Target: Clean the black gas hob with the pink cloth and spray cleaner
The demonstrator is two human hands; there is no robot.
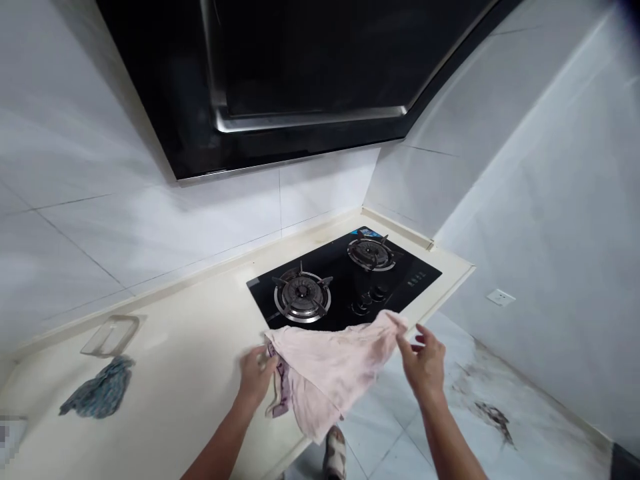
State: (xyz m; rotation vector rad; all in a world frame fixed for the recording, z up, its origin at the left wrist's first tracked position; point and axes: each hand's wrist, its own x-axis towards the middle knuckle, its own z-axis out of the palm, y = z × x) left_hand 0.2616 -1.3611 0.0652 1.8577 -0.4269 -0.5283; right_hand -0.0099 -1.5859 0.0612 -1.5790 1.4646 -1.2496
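Hands (256, 375) (424, 363) on pink cloth (337, 367), stove (340, 287) beneath hood (310, 67)

A crumpled blue-grey cloth (100, 391) is laid on the bench (185, 380), just beside a clear shallow container (111, 337). A black range hood (310, 60) is mounted on the tiled wall (100, 247). A white socket (501, 297) is fixed farther right, and the floor (390, 433) is streaked with dark marks (495, 418).

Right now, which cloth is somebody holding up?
The pale pink fabric cloth, spread between the person's bare left hand and bare right hand. The crumpled blue-grey cloth lies on the cream countertop, and neither hand touches it.
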